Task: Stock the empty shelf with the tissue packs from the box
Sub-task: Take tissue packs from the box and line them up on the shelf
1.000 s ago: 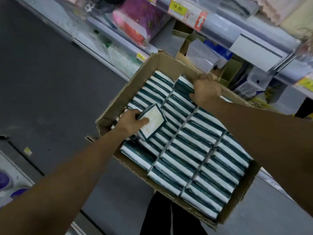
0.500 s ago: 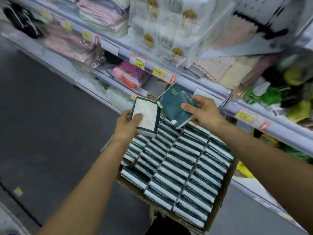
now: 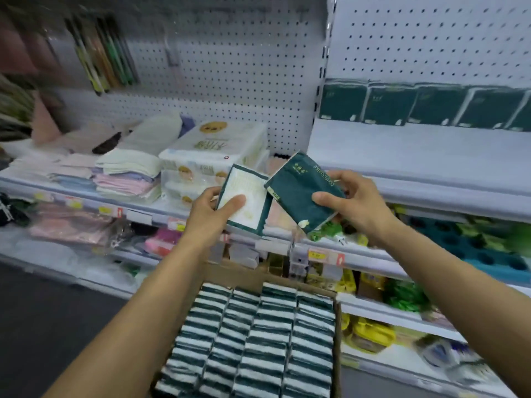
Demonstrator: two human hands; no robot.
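Observation:
My left hand [image 3: 211, 212] grips a tissue pack [image 3: 244, 196] with its white, green-bordered face toward me. Beside it my right hand [image 3: 355, 202] holds a second pack [image 3: 298, 191], dark green side up and tilted. Both packs hover above the cardboard box [image 3: 338, 334], which is filled with several rows of green and white packs [image 3: 258, 340] standing on edge. The white shelf [image 3: 416, 156] at upper right is mostly bare, with a row of dark green packs [image 3: 425, 104] standing along its back against the pegboard.
To the left a shelf carries folded cloths [image 3: 126, 176] and wrapped tissue bundles [image 3: 212, 156]. Lower shelves hold pink, yellow and green goods, with price tags [image 3: 324, 256] on the rails. Dark floor [image 3: 43, 326] lies at lower left.
Both hands have lifted their packs up and away from the box, toward shelf height. The view has swung upward from the box to the shelves, bringing the bare shelf into sight.

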